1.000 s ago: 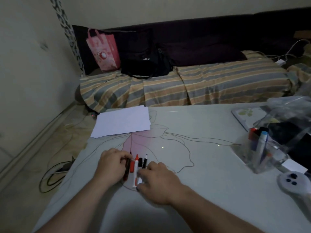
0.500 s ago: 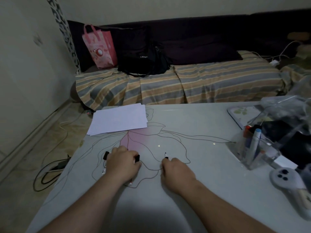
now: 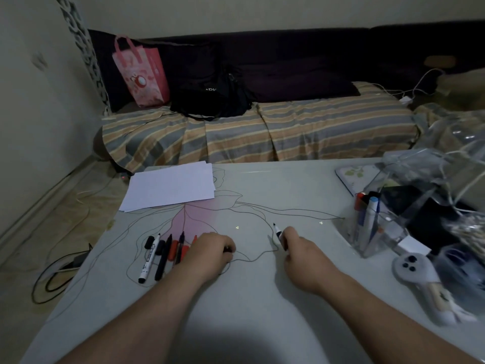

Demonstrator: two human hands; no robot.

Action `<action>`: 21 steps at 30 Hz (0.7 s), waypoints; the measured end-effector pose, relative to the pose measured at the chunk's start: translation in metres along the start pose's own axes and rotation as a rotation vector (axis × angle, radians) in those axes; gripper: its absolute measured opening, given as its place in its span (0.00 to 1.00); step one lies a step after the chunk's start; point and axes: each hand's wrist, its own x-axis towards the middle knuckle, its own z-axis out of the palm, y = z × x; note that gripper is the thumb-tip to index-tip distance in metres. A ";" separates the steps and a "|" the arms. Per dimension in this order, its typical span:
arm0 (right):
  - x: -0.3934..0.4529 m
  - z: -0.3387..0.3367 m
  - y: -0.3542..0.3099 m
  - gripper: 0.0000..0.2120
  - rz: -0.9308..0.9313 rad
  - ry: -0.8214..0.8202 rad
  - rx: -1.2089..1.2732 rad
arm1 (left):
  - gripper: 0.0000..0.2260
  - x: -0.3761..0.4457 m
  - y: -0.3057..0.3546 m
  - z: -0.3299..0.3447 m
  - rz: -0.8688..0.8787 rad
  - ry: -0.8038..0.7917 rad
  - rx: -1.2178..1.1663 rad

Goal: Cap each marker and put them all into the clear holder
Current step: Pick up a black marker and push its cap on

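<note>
Several uncapped markers (image 3: 162, 254) and loose caps (image 3: 149, 242) lie in a row on the table, left of my left hand (image 3: 212, 252). That hand rests curled on the table with something small and dark, seemingly a cap, at its fingertips. My right hand (image 3: 301, 252) holds an uncapped black marker (image 3: 277, 231) with its tip pointing away from me. The clear holder (image 3: 378, 229) stands at the right with several capped markers upright inside it.
A stack of white paper (image 3: 170, 186) lies at the table's far left. A game controller (image 3: 412, 267), plastic bags (image 3: 446, 164) and a notebook (image 3: 354, 174) crowd the right side. A striped sofa with a pink bag and a black bag stands beyond the table.
My left hand has shifted right, uncovering the row of markers and caps. My right hand has moved right, away from the group, carrying the black marker.
</note>
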 end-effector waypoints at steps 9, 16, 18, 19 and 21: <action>-0.013 -0.034 0.020 0.07 0.020 0.241 0.174 | 0.13 -0.005 0.042 -0.009 0.055 0.192 -0.507; -0.013 -0.045 0.024 0.05 -0.260 0.344 0.112 | 0.13 -0.005 0.058 -0.020 0.002 0.205 -0.994; -0.013 -0.047 0.025 0.06 -0.293 0.368 0.079 | 0.14 -0.006 0.062 -0.021 0.033 0.212 -0.988; -0.013 -0.047 0.025 0.06 -0.294 0.371 0.071 | 0.14 -0.006 0.063 -0.022 0.044 0.209 -0.979; -0.012 -0.047 0.025 0.06 -0.287 0.368 0.037 | 0.15 -0.007 0.065 -0.021 0.055 0.201 -0.972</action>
